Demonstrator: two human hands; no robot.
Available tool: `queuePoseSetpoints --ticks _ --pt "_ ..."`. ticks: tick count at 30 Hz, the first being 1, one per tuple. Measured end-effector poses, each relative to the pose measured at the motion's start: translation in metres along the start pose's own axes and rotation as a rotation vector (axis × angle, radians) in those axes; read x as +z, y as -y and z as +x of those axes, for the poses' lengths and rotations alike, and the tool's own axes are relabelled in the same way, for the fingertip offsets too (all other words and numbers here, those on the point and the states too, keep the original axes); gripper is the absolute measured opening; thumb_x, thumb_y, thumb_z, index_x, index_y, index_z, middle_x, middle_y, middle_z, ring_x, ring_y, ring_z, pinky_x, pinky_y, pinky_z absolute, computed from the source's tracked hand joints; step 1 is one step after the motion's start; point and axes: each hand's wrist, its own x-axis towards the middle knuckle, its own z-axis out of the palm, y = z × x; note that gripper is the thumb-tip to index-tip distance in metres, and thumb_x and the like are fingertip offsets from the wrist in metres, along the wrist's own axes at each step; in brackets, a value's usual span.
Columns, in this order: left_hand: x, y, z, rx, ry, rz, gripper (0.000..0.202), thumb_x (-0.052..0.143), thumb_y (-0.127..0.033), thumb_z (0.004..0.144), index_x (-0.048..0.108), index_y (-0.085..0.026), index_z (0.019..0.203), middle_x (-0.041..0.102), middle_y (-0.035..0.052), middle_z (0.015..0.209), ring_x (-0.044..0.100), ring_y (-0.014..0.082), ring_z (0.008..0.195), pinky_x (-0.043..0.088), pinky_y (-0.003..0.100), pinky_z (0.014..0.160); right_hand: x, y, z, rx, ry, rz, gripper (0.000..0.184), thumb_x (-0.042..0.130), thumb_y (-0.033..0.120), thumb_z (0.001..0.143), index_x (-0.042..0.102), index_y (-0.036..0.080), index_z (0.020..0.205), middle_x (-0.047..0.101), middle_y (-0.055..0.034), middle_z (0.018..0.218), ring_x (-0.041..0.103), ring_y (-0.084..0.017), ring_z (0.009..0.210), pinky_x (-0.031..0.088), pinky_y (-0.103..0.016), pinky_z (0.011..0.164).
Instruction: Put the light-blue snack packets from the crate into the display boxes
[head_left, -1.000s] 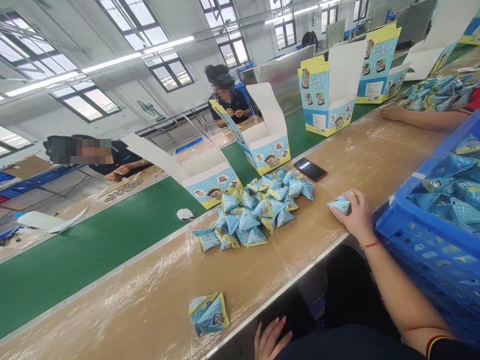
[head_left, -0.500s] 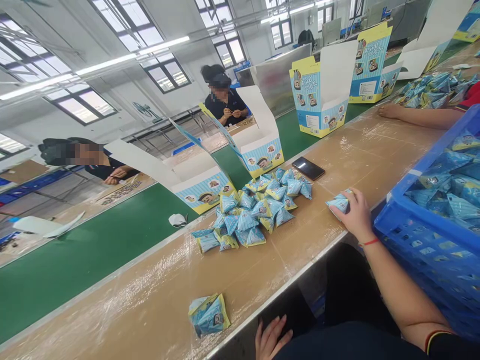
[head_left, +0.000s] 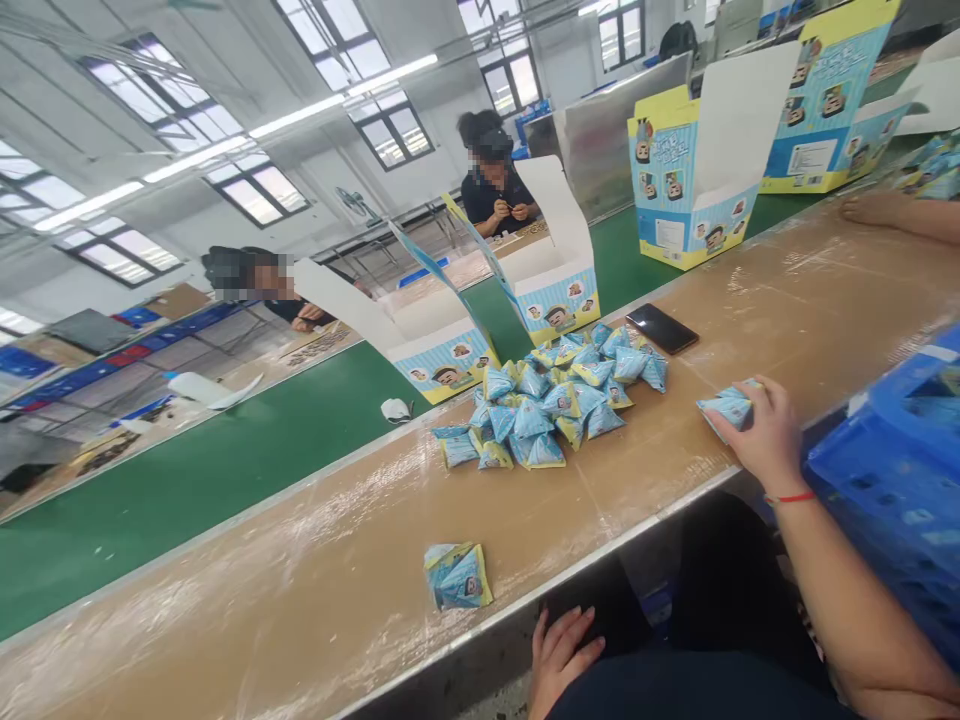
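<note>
By the near edge of the workbench [head_left: 315, 590], toward its right end, pinching one packet [head_left: 724, 412] between thumb and fingers of the right hand [head_left: 769, 435]. Since half a second ago, only turning the view leftward, still gripping in the same spot and shifting nothing on the workbench; apparently pausing, with the handling no further along. Below the near edge, resting the left hand [head_left: 564, 650] bare, fingers loosely spread. Outward, facing a pile of packets [head_left: 532, 415] at the far edge, a phone [head_left: 662, 328] just beside it and a lone packet [head_left: 459, 577] near the near edge. Compared with the earlier frame, seeing less of the blue basket [head_left: 862, 450] off the near edge at right
</note>
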Motion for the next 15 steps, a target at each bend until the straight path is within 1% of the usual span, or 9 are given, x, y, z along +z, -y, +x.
queuePoseSetpoints --ticks 2,5,7,11,13,15 --pt "-0.001 -0.001 0.000 0.010 0.016 0.019 0.022 0.071 -0.034 0.082 0.073 -0.048 0.098 0.075 -0.0131 0.114 0.076 0.0207 0.097 0.060 0.045 0.098 0.000 -0.001 0.000 0.000 0.005 0.011 0.058 0.062 0.066 0.083 0.066 0.018 0.117 0.055 -0.0212 0.134 0.055 -0.041 0.121 0.048 -0.058 0.100" --pt "-0.001 0.000 0.000 0.027 0.027 0.050 0.018 0.068 -0.037 0.086 0.073 -0.049 0.099 0.075 -0.0138 0.115 0.075 0.0198 0.099 0.059 0.044 0.099 0.000 -0.002 0.000 0.004 0.012 0.000 0.060 0.060 0.068 0.085 0.067 0.018 0.117 0.055 -0.0233 0.135 0.055 -0.042 0.122 0.047 -0.055 0.101" --pt "-0.001 0.002 -0.002 0.040 0.034 0.072 0.018 0.067 -0.039 0.087 0.073 -0.050 0.101 0.075 -0.0136 0.116 0.075 0.0203 0.100 0.060 0.044 0.099 0.000 -0.003 0.000 0.018 0.012 0.000 0.063 0.058 0.070 0.084 0.067 0.017 0.117 0.055 -0.0237 0.135 0.054 -0.041 0.123 0.046 -0.055 0.101" --pt "0.001 0.006 -0.005 0.072 0.035 0.082 0.021 0.066 -0.041 0.087 0.072 -0.050 0.105 0.074 -0.0130 0.118 0.074 0.0205 0.101 0.060 0.044 0.098 0.002 -0.005 -0.001 0.048 0.026 0.034 0.070 0.058 0.074 0.081 0.066 0.016 0.118 0.054 -0.0222 0.135 0.054 -0.040 0.123 0.046 -0.058 0.102" --pt "0.004 0.006 -0.006 0.089 0.017 0.092 0.020 0.065 -0.042 0.088 0.072 -0.050 0.104 0.075 -0.0128 0.117 0.074 0.0195 0.101 0.059 0.043 0.099 0.004 -0.005 -0.001 0.051 0.044 0.037 0.070 0.061 0.073 0.079 0.066 0.016 0.119 0.053 -0.0223 0.136 0.053 -0.041 0.124 0.046 -0.059 0.102" --pt "0.010 0.006 -0.006 0.088 -0.062 0.088 0.014 0.064 -0.045 0.087 0.073 -0.049 0.097 0.076 -0.0127 0.112 0.075 0.0187 0.096 0.058 0.042 0.100 0.004 -0.004 -0.001 0.046 0.050 0.019 0.069 0.065 0.070 0.077 0.065 0.016 0.122 0.048 -0.0238 0.142 0.050 -0.043 0.128 0.044 -0.061 0.103"
